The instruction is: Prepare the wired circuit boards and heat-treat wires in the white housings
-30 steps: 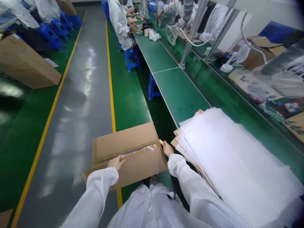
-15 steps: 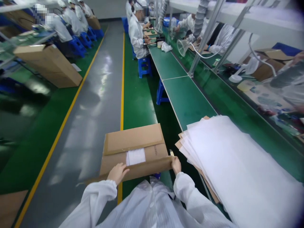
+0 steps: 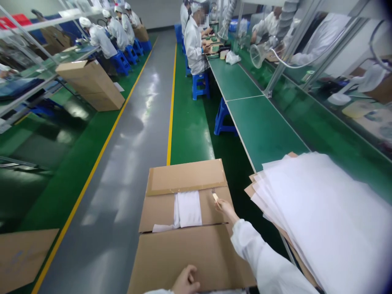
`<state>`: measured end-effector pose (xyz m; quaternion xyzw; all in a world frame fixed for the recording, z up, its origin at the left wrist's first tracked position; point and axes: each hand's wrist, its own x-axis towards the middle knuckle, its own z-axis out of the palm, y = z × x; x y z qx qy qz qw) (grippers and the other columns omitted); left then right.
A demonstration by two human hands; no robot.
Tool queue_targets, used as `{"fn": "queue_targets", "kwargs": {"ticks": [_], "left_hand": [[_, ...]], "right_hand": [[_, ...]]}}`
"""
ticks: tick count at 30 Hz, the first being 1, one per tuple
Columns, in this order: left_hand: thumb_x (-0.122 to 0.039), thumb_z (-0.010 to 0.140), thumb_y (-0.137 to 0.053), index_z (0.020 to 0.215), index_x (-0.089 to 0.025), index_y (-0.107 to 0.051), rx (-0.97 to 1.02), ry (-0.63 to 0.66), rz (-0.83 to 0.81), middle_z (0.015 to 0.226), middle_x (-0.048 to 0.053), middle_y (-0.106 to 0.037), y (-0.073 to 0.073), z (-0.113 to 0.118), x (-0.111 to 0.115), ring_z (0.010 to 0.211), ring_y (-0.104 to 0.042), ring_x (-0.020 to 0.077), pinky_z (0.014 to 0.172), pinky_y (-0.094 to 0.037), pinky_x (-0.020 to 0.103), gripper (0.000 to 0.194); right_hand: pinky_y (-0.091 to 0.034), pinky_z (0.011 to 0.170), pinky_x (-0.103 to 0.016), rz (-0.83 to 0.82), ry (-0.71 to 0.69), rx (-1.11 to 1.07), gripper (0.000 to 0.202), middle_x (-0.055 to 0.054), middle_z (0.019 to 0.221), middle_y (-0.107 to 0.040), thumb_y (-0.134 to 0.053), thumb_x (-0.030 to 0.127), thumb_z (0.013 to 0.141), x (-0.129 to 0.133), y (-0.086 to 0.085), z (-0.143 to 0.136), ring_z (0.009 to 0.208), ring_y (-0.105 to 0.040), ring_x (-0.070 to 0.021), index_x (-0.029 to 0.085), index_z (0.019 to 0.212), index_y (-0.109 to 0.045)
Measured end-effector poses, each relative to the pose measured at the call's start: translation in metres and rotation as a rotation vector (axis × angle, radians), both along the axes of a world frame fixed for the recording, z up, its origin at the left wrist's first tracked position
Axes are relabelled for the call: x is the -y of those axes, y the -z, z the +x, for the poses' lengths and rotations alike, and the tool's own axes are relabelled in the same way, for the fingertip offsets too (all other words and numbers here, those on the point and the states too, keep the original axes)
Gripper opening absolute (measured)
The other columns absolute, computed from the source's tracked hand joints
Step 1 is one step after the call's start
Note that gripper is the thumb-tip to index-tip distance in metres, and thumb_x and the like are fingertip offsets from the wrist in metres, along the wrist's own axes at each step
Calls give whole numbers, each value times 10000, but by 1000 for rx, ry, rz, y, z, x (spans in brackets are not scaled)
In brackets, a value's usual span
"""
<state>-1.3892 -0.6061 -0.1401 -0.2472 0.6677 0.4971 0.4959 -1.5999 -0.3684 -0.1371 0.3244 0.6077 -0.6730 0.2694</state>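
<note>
A large cardboard box (image 3: 159, 212) stands in front of me, its near flap folded out toward me. White sheet material (image 3: 189, 209) shows in the gap between its flaps. My right hand (image 3: 226, 208) is closed around a small pale-handled tool (image 3: 215, 197), over the box's right side. Low in the view, my left hand (image 3: 186, 281) rests at the near flap with curled fingers; whether it grips anything is hidden. To the right, a stack of large white sheets (image 3: 318, 212) with brown sheets among them lies on the green bench (image 3: 263, 126).
A blue stool (image 3: 225, 118) stands under the bench. People in white coats sit along both benches, one person (image 3: 193, 43) ahead. A tall carton (image 3: 92, 85) leans at the left, and flat cardboard (image 3: 24, 257) lies at the lower left.
The near flap has swung down toward me, uncovering more white material. My right hand has moved off the flap's edge over the box with the tool; my left hand has moved nearer. The view has shifted.
</note>
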Motion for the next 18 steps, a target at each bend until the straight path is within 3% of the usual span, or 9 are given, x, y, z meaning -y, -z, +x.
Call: {"fn": "queue_targets", "kwargs": {"ticks": [3,6,11,15,18], "left_hand": [[-418,399,-811,806,-273,-466,82,-117,-30,651,-44,-405,30,-7,-17,757,-525,209,848,-399,376,553],[-417,420,-801,779,-271,-445,145,-290,-43,769,2,-483,46,-21,-25,904,-533,244,850,-414,386,527],[-610,486,-708,1023,-212,-497,342,-646,19,1012,120,-543,49,-52,-15,958,-565,285,789,-474,401,701],[-682,577,-607,1188,-144,-431,420,-953,102,1065,159,-549,48,-83,4,936,-595,254,742,-509,324,833],[-640,668,-556,1175,-151,-439,455,-1114,132,968,135,-585,54,-101,12,853,-613,255,675,-526,336,715]], "right_hand": [[-528,747,-341,27,112,-72,234,-49,940,-646,-515,346,909,31,24,-30,825,-628,-152,129,945,-595],[-534,757,-340,72,173,-178,276,-62,960,-645,-432,364,930,50,29,-45,872,-634,-169,142,986,-587],[-517,806,-302,182,117,-406,376,-78,1010,-643,-315,408,903,56,0,-77,968,-620,-196,165,1004,-584],[-446,895,-301,316,-57,-577,429,-70,1137,-612,-341,483,881,55,-25,-146,1089,-549,-213,183,1060,-590],[-373,972,-321,462,-243,-625,363,-91,1217,-570,-394,424,879,60,-24,-206,1184,-471,-225,166,941,-642]]}}
